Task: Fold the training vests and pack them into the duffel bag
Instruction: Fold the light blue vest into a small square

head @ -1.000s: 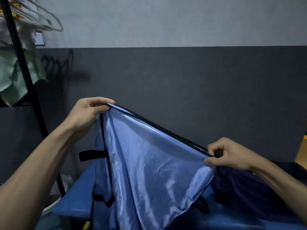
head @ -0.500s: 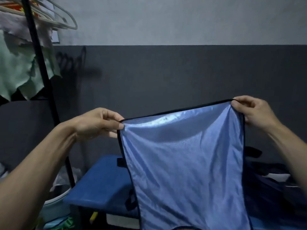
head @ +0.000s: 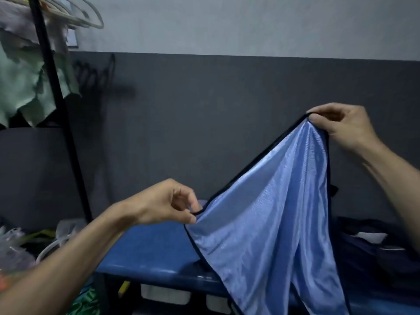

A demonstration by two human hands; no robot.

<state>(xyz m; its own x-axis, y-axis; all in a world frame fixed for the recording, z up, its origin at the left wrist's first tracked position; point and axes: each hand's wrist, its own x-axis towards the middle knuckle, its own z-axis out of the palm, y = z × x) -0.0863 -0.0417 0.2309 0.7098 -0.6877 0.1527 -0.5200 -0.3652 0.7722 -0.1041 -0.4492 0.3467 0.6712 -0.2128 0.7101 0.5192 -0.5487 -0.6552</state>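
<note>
A shiny light-blue training vest with black edging hangs in the right half of the frame, held up in the air above a blue surface. The right hand, in the upper right, pinches one corner of the vest between thumb and curled fingers, and this is the cloth's highest spot. The left hand, lower and near the middle of the frame, pinches the black trim at another corner, so the top edge slopes down from right to left between the two hands. The cloth falls in long folds past the front edge of the surface. At the right edge, dark fabric lies on the surface behind the vest; whether it is the duffel bag cannot be told. In the upper left, a black pole stands with green cloth and pale hangers on it.
</note>
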